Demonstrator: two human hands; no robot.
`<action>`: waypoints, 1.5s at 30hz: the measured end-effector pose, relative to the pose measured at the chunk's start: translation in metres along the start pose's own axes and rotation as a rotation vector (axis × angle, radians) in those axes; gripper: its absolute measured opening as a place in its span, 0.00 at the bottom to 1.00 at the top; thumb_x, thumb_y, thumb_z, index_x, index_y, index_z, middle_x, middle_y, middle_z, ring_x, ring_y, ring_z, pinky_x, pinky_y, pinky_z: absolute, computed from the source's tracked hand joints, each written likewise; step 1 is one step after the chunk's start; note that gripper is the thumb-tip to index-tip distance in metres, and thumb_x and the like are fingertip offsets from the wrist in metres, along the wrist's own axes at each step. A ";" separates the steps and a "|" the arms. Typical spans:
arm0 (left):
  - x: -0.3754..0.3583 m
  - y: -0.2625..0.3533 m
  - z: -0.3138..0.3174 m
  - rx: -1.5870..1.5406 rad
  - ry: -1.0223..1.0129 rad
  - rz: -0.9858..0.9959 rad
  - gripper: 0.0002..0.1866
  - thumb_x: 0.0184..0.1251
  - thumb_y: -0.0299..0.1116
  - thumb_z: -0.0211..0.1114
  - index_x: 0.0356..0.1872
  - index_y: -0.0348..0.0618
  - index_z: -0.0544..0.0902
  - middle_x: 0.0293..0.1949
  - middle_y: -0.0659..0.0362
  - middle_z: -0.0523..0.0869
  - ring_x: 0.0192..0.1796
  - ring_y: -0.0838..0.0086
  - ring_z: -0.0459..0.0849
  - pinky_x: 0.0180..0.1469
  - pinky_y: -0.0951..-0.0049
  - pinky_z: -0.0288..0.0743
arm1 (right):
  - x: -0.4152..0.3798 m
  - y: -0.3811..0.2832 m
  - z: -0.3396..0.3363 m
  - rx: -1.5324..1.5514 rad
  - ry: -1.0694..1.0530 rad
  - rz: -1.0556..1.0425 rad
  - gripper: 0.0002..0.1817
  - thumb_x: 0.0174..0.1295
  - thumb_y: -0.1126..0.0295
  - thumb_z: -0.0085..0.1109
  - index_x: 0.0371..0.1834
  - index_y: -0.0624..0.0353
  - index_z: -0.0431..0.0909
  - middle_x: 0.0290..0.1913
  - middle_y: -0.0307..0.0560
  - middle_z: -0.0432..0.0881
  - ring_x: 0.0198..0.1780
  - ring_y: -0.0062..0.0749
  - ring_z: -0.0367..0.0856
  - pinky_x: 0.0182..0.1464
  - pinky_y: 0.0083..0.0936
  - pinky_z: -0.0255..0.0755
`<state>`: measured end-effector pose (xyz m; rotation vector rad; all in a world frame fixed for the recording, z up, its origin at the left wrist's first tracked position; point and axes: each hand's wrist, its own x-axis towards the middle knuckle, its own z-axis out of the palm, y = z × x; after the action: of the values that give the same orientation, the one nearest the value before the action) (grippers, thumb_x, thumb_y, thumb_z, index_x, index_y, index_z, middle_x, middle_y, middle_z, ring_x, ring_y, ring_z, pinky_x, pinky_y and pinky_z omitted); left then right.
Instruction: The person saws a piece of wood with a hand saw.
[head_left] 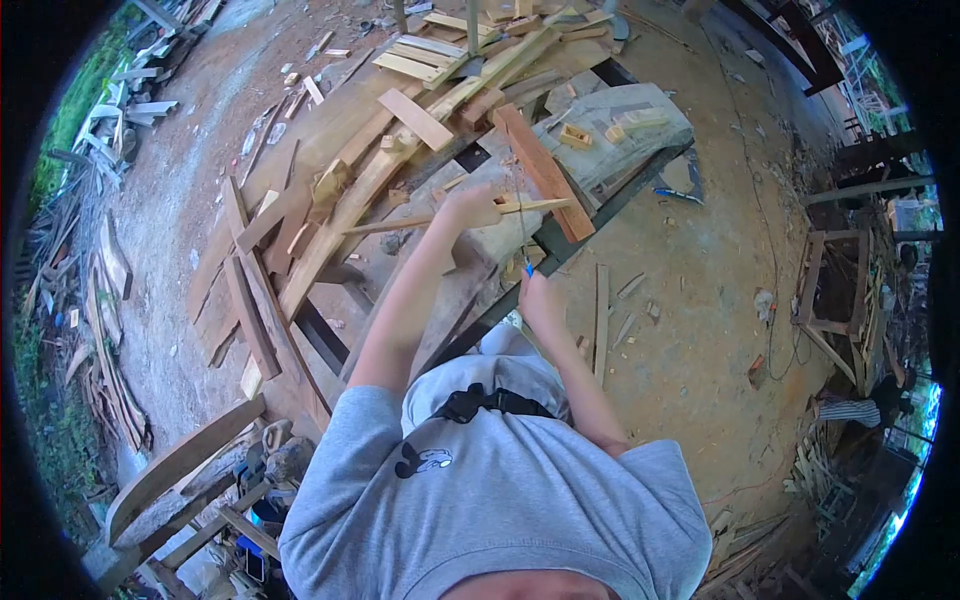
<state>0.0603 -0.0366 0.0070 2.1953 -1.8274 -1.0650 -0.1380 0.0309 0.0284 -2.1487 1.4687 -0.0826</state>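
My left hand [470, 208] is closed around a narrow wooden strip [400, 223], whose right end lies across a reddish-brown board [540, 165]. Nearer my body, my right hand [541, 300] grips a tool with a blue handle [528, 268]. A long, thin, dark blade or shaft extends from that handle toward the strip, just right of my left hand. Whether it is a saw or a file is too small to tell. Beneath both lies a worn, dusty workbench [625, 105].
A small wooden block [575, 137] sits on the bench. Long planks [335, 235] and offcuts are heaped at the left and back. A blue-handled tool [680, 194] lies right of the bench. A wooden frame [835, 280] stands farther right. Another person [880, 400] is at the far right.
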 end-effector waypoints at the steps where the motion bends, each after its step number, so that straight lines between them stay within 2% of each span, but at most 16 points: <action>1: 0.000 -0.001 0.000 0.004 0.002 -0.001 0.22 0.41 0.29 0.54 0.45 0.47 0.77 0.32 0.48 0.81 0.36 0.61 0.81 0.36 0.65 0.73 | 0.004 -0.002 0.000 0.004 0.002 -0.002 0.21 0.62 0.59 0.40 0.21 0.65 0.75 0.21 0.62 0.76 0.27 0.53 0.78 0.28 0.43 0.71; 6: -0.010 0.003 0.009 0.022 0.142 0.048 0.18 0.40 0.30 0.56 0.39 0.46 0.79 0.32 0.50 0.81 0.36 0.59 0.80 0.37 0.61 0.73 | 0.044 -0.003 0.001 0.066 0.027 -0.042 0.19 0.60 0.62 0.44 0.22 0.68 0.74 0.22 0.64 0.75 0.29 0.57 0.76 0.31 0.45 0.70; 10: -0.019 0.005 0.020 0.033 0.234 0.087 0.18 0.40 0.32 0.58 0.39 0.45 0.77 0.31 0.49 0.81 0.34 0.58 0.80 0.36 0.61 0.73 | 0.046 0.011 0.003 0.077 -0.039 -0.070 0.20 0.61 0.61 0.44 0.21 0.69 0.74 0.23 0.66 0.75 0.30 0.57 0.76 0.32 0.46 0.69; 13: -0.030 0.008 0.039 0.075 0.292 0.006 0.24 0.41 0.37 0.59 0.44 0.43 0.73 0.35 0.49 0.80 0.41 0.60 0.79 0.40 0.62 0.72 | 0.045 0.017 0.002 0.110 -0.066 -0.102 0.21 0.61 0.61 0.44 0.21 0.69 0.74 0.24 0.66 0.75 0.31 0.57 0.76 0.33 0.45 0.69; 15: -0.041 0.011 0.048 0.259 0.584 0.152 0.30 0.39 0.41 0.62 0.49 0.42 0.68 0.40 0.51 0.75 0.47 0.62 0.74 0.45 0.64 0.67 | 0.044 0.017 -0.006 0.123 -0.093 -0.075 0.21 0.61 0.60 0.43 0.22 0.69 0.74 0.25 0.65 0.75 0.31 0.58 0.75 0.34 0.45 0.68; 19: -0.053 0.019 0.046 0.192 0.523 0.134 0.31 0.38 0.41 0.64 0.48 0.42 0.67 0.44 0.55 0.70 0.52 0.65 0.67 0.49 0.65 0.63 | 0.038 0.013 -0.028 0.057 -0.082 -0.060 0.22 0.62 0.59 0.42 0.23 0.69 0.74 0.26 0.65 0.76 0.31 0.57 0.75 0.33 0.45 0.67; 22: -0.052 0.019 0.042 0.227 0.635 0.163 0.29 0.39 0.38 0.65 0.47 0.42 0.68 0.44 0.53 0.70 0.52 0.65 0.66 0.48 0.66 0.63 | 0.027 0.010 -0.027 0.022 -0.056 -0.054 0.22 0.62 0.58 0.41 0.25 0.69 0.73 0.26 0.64 0.75 0.31 0.57 0.75 0.32 0.45 0.67; 24: -0.050 0.018 0.038 0.228 0.715 0.169 0.26 0.37 0.36 0.67 0.42 0.41 0.71 0.43 0.55 0.70 0.50 0.65 0.67 0.47 0.67 0.63 | 0.019 0.009 -0.023 0.061 0.082 -0.029 0.21 0.62 0.57 0.40 0.24 0.65 0.74 0.23 0.61 0.77 0.27 0.53 0.77 0.30 0.43 0.70; 27: -0.042 0.013 0.033 0.346 0.647 0.094 0.22 0.37 0.36 0.67 0.38 0.42 0.75 0.42 0.57 0.70 0.51 0.65 0.67 0.48 0.67 0.64 | 0.016 0.024 -0.005 0.132 0.115 -0.107 0.21 0.62 0.57 0.40 0.25 0.64 0.74 0.21 0.60 0.76 0.25 0.52 0.77 0.27 0.43 0.69; 31: -0.035 0.010 0.034 0.259 0.646 0.117 0.17 0.38 0.35 0.65 0.34 0.42 0.75 0.42 0.55 0.69 0.50 0.64 0.69 0.44 0.67 0.67 | 0.003 0.025 -0.008 0.048 0.078 -0.056 0.20 0.62 0.57 0.40 0.26 0.63 0.74 0.19 0.61 0.75 0.25 0.51 0.77 0.26 0.43 0.68; 33: -0.034 0.015 0.034 0.113 0.673 -0.028 0.14 0.39 0.36 0.66 0.31 0.42 0.78 0.39 0.52 0.75 0.45 0.63 0.75 0.38 0.65 0.73 | -0.001 0.025 -0.007 0.120 0.053 -0.061 0.18 0.63 0.58 0.40 0.29 0.61 0.73 0.26 0.60 0.76 0.30 0.55 0.75 0.30 0.44 0.67; 34: -0.032 0.017 0.030 0.109 0.668 -0.029 0.14 0.39 0.36 0.66 0.31 0.42 0.78 0.39 0.52 0.75 0.45 0.63 0.75 0.38 0.65 0.73 | -0.008 0.023 -0.011 0.118 0.049 -0.057 0.18 0.63 0.58 0.40 0.29 0.61 0.73 0.26 0.60 0.76 0.30 0.55 0.75 0.30 0.44 0.67; 36: -0.028 0.017 0.018 0.066 0.306 -0.211 0.13 0.40 0.37 0.66 0.27 0.39 0.80 0.32 0.50 0.80 0.36 0.61 0.80 0.34 0.64 0.75 | -0.027 0.016 -0.022 0.100 -0.014 0.023 0.18 0.62 0.59 0.40 0.29 0.62 0.73 0.25 0.60 0.76 0.30 0.55 0.75 0.30 0.45 0.67; 39: -0.025 0.009 0.015 0.062 0.341 -0.098 0.14 0.40 0.38 0.66 0.26 0.39 0.80 0.26 0.49 0.82 0.32 0.59 0.82 0.35 0.64 0.75 | -0.055 0.026 -0.029 -0.023 -0.069 0.052 0.18 0.62 0.59 0.41 0.29 0.62 0.74 0.25 0.60 0.76 0.30 0.55 0.75 0.30 0.45 0.68; 42: -0.023 0.005 0.015 0.074 0.337 -0.039 0.14 0.40 0.38 0.67 0.26 0.39 0.80 0.27 0.49 0.82 0.33 0.59 0.81 0.35 0.64 0.75 | -0.046 0.032 -0.032 -0.021 -0.074 0.083 0.18 0.62 0.59 0.41 0.28 0.63 0.74 0.25 0.60 0.76 0.30 0.55 0.76 0.30 0.45 0.68; 45: -0.022 0.006 0.016 0.087 0.319 -0.046 0.14 0.40 0.38 0.67 0.26 0.39 0.81 0.27 0.50 0.82 0.32 0.59 0.81 0.35 0.65 0.75 | -0.014 0.012 -0.028 0.128 -0.037 0.033 0.19 0.61 0.59 0.41 0.27 0.64 0.74 0.25 0.60 0.76 0.30 0.55 0.76 0.30 0.44 0.68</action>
<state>0.0459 -0.0132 0.0079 2.3047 -1.7184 -0.6057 -0.1631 0.0296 0.0503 -2.0130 1.4378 -0.1204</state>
